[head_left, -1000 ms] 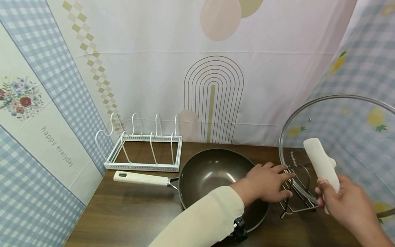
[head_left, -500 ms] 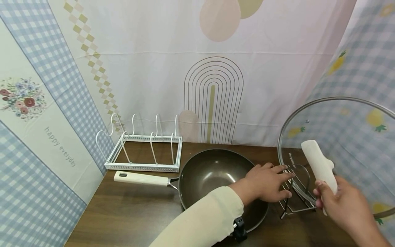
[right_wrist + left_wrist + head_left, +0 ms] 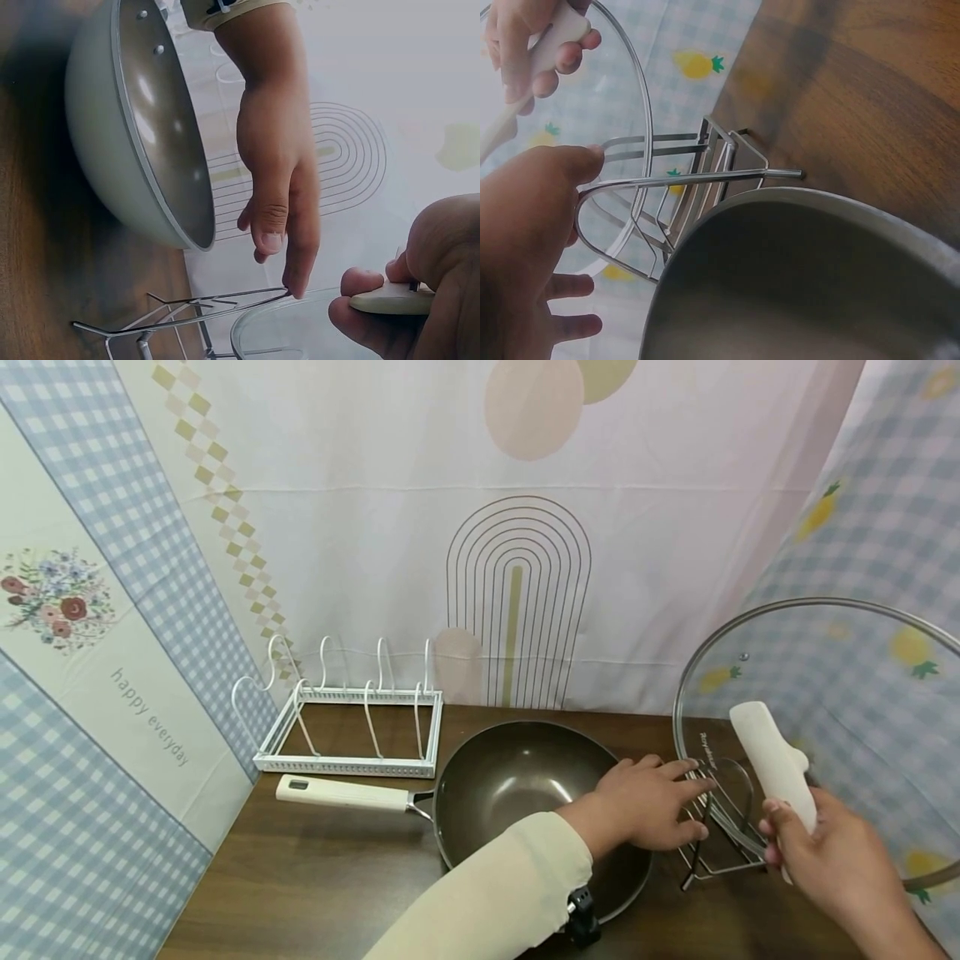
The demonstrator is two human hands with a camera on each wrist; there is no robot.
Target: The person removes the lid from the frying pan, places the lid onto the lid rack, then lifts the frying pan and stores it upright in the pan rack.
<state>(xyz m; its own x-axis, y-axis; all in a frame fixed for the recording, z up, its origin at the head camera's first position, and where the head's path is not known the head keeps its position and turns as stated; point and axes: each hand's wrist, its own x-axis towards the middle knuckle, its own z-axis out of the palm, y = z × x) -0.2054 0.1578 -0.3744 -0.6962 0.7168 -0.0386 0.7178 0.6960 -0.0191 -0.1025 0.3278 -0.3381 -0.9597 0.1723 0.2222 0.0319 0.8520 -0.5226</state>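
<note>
My right hand (image 3: 843, 852) grips the long cream handle (image 3: 772, 760) of a large glass lid (image 3: 705, 710) with a metal rim, which stands tilted upright at the right. The lid's lower rim passes between the wire loops of a small metal lid rack (image 3: 712, 176). Over the wok (image 3: 517, 785), my left hand (image 3: 648, 802) reaches to the rack with its fingers extended. In the right wrist view, a fingertip (image 3: 298, 289) of the left hand touches the top of the near wire loop. The lid's lowest edge is hidden behind my right hand in the head view.
The wok's cream handle (image 3: 345, 793) points left. Behind it sits a white rack (image 3: 345, 767) with several curved wire dividers. A patterned cloth (image 3: 360, 527) hangs along the back and sides of the wooden table (image 3: 300, 868).
The lid and my right hand have shifted slightly left and down. My left hand stays almost still at the rack.
</note>
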